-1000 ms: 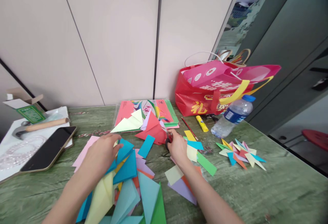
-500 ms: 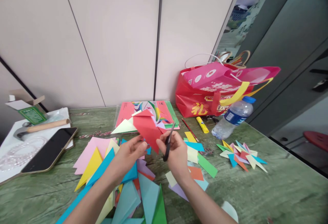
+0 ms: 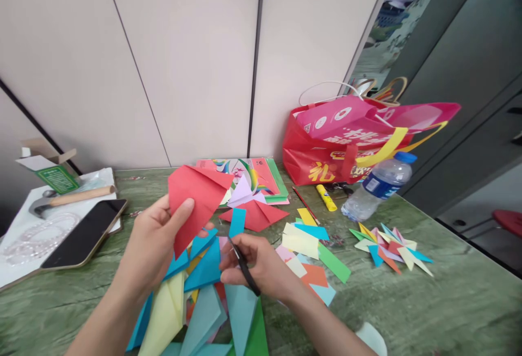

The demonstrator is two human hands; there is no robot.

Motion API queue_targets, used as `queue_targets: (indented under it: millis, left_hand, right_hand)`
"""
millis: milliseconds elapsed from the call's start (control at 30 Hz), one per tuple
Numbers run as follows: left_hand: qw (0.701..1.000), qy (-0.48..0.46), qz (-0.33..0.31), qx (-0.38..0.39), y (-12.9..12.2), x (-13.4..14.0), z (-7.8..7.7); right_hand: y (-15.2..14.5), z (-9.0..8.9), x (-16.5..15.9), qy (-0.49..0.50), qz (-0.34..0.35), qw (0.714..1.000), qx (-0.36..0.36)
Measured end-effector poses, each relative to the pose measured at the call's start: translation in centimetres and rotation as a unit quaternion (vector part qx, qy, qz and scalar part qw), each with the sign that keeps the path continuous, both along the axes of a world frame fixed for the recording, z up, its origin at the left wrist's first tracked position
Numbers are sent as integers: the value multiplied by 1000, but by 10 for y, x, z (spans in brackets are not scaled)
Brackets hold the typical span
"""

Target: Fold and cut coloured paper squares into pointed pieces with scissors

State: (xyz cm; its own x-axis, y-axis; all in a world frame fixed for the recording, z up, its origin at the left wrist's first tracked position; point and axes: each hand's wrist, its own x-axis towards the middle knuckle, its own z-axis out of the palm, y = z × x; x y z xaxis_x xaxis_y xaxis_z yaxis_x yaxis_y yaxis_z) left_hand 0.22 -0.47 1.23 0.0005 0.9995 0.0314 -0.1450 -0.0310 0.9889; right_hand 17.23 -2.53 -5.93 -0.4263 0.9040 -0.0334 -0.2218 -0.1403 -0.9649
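Note:
My left hand (image 3: 153,242) is closed on a red folded sheet of paper (image 3: 198,195), raised to the left of the middle, thumb in front. In my right hand (image 3: 255,266) is a pair of scissors (image 3: 243,266) with dark handles; the blade points up and left beside a small blue paper strip (image 3: 237,223). Whether the fingers touch that strip I cannot tell. Below the hands lies a heap of folded papers, with light blue (image 3: 206,318), pale yellow (image 3: 169,307) and green (image 3: 259,326) pieces. Behind it are another red folded paper (image 3: 261,214) and a lilac one (image 3: 243,190).
Paper strips (image 3: 302,241) and a paper star (image 3: 391,247) lie to the right. Farther back are a glue stick (image 3: 326,198), a red pencil (image 3: 306,206), a water bottle (image 3: 377,185) and a red bag (image 3: 314,149). A phone (image 3: 85,233) and hammer (image 3: 77,197) are left.
My left hand has moved left, carrying a red paper away from my right hand. The right hand, with the scissors, has come down and left over the heap. Another red paper now shows behind.

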Motion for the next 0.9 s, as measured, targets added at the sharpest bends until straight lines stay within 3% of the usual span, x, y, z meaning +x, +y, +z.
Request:
queue_targets:
  millis: [200, 400, 667, 900]
  left_hand:
    - [984, 162, -77, -5, -5, -1, 5]
    - [960, 244, -136, 16, -3, 2, 1]
    - [965, 221, -136, -30, -4, 4, 5]
    - [974, 175, -132, -62, -5, 6, 6]
  right_hand:
    - [-3, 6, 1, 58, 25, 998, -21]
    - [-3, 6, 2, 63, 18, 997, -32]
    - [-5, 10, 4, 60, 19, 996, -67]
    - [-5, 10, 5, 43, 23, 998, -42]
